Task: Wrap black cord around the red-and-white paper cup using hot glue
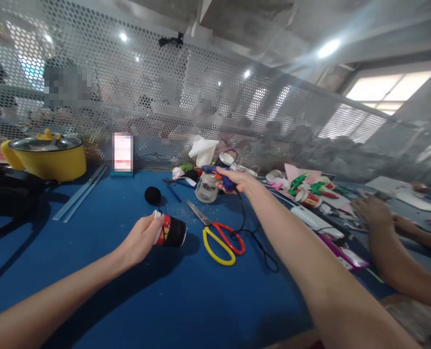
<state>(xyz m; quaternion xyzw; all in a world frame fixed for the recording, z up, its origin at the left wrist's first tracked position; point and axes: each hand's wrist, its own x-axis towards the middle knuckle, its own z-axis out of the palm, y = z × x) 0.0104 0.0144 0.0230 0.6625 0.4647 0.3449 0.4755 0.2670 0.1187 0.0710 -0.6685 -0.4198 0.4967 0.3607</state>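
Note:
In my left hand (pixel 138 238) is a paper cup (pixel 176 231), tilted onto its side above the blue tabletop. Red and gold print shows on the cup, and a black band covers its far part. My right hand (pixel 233 178) grips a blue glue gun (pixel 211 169) with an orange trigger, its nozzle end pointing left over a glass jar (pixel 206 189). A black cord hangs from the gun's handle to the table. Between my hands lie scissors (pixel 212 224) with one yellow and one red handle. Just beyond the cup sits a black fuzzy ball (pixel 152 196).
Blue-handled pliers (pixel 174 192) lie behind the scissors. A lit phone (pixel 123 152) stands by the mesh partition (pixel 157 97). Clear strips (pixel 80 194) and a yellow pot (pixel 51 160) are at left. At right are craft scraps, a purple-edged power strip (pixel 346 254) and another person's hand (pixel 373 211).

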